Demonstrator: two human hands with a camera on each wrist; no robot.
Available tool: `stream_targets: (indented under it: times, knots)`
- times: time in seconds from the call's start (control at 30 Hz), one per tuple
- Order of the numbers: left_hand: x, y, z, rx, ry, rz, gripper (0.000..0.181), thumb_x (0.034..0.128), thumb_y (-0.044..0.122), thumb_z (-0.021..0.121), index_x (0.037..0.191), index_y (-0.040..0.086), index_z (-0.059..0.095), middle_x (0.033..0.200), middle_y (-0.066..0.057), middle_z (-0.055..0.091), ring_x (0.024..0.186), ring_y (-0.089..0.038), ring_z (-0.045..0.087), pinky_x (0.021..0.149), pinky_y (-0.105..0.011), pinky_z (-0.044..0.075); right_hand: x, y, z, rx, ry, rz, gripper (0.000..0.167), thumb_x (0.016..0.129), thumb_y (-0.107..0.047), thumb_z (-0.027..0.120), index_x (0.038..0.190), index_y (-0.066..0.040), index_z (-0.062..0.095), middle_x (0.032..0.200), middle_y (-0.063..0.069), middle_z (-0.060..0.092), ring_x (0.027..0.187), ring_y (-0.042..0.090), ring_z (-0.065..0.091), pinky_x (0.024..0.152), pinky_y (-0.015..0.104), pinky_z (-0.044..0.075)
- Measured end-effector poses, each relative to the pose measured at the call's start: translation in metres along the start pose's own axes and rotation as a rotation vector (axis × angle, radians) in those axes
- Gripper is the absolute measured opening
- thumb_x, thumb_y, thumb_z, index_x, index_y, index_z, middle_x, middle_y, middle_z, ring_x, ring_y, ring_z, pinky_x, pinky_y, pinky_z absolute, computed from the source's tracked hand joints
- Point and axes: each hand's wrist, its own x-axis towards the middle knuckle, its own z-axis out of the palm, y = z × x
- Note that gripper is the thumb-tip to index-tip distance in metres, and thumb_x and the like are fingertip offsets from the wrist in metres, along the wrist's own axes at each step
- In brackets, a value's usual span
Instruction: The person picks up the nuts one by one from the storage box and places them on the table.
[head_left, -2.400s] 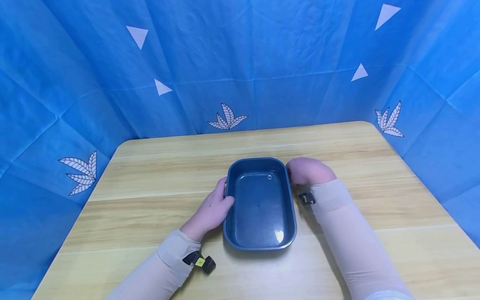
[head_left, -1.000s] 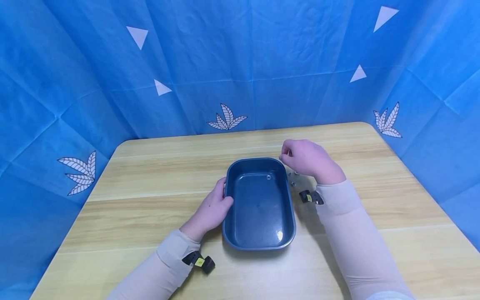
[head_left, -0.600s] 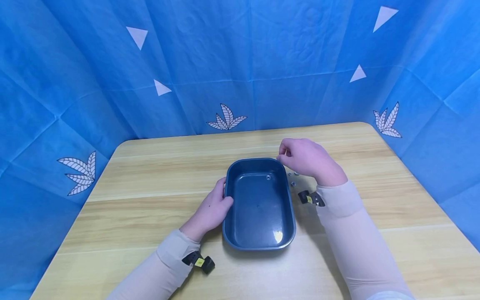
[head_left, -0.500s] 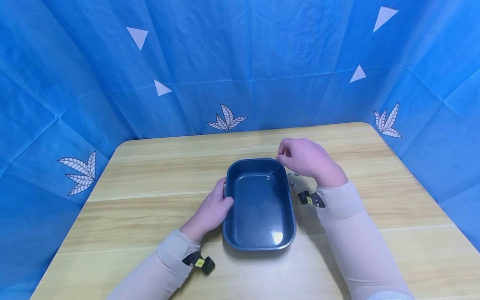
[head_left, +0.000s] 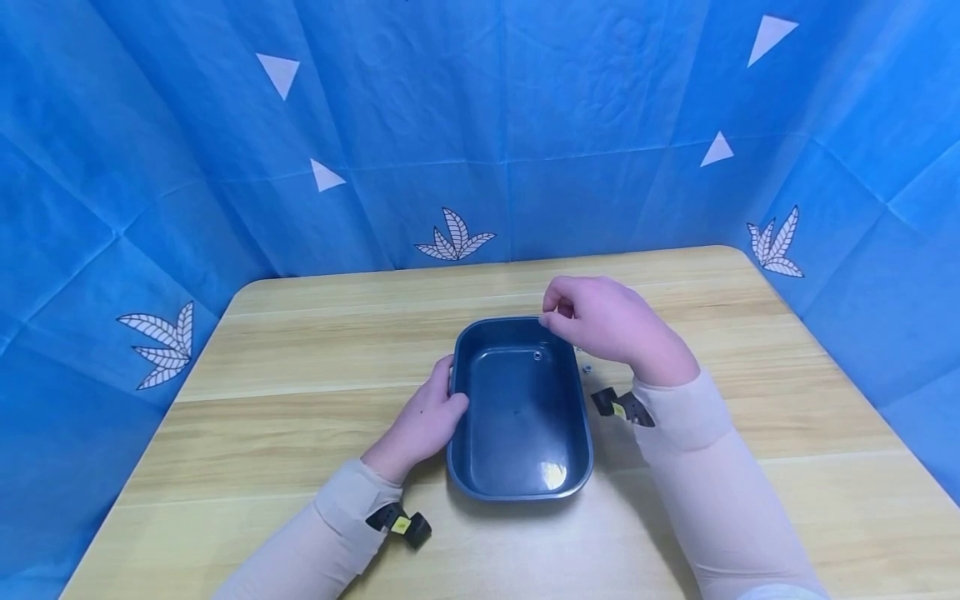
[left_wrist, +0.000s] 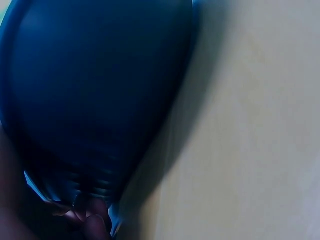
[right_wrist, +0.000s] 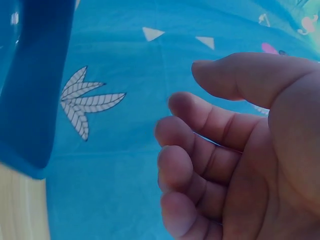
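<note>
A dark blue rectangular plastic tub (head_left: pixel 517 417) lies on the wooden table. My left hand (head_left: pixel 420 421) grips its left side, thumb over the rim and fingers against the outer wall. Dark wall and blurred fingertips fill much of the left wrist view. Above the tub's far right corner hovers my right hand (head_left: pixel 603 321). Its fingers (right_wrist: pixel 175 165) are loosely curled and the thumb stands apart, with nothing between them in the right wrist view. Inside the tub, near its far end, sits a small metal nut (head_left: pixel 537 356). Another small metal piece (head_left: pixel 587 368), seemingly a nut, lies just right of the tub.
The light wooden table (head_left: pixel 315 342) spreads around the tub on all sides. A blue printed curtain (head_left: pixel 585 100) hangs behind the table and along both sides. Each wrist wears a small black camera, such as the right wrist camera (head_left: pixel 622 407).
My right hand has risen from beside the tub's right wall and moved left over the far corner. Small metal pieces on the table came into view. My left hand has stayed put.
</note>
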Motion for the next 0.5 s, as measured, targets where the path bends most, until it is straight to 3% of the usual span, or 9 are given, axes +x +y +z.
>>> stream_targets:
  times: [0.27,0.5]
  knots:
    - [-0.001,0.003,0.001,0.008,0.007,-0.004,0.064,0.1004,0.024,0.045,0.16,0.015,0.023,0.156,-0.007,0.042,0.137,-0.031,0.047,0.108,-0.059,0.04,-0.001,-0.02,0.003,0.039,-0.001,-0.042,0.012,0.095,-0.032,0.067,0.099,-0.02,0.067,0.08,-0.003,0.062,0.071,0.019,0.056,0.062,0.036,0.049]
    - [-0.003,0.005,0.005,-0.015,-0.002,0.035,0.064,0.1014,0.019,0.045,0.16,0.01,0.02,0.158,-0.008,0.036,0.14,-0.029,0.042,0.111,-0.056,0.038,0.004,-0.042,0.029,-0.02,0.025,-0.069,0.023,0.095,-0.034,0.067,0.111,-0.016,0.067,0.107,0.0,0.062,0.094,0.019,0.06,0.08,0.039,0.055]
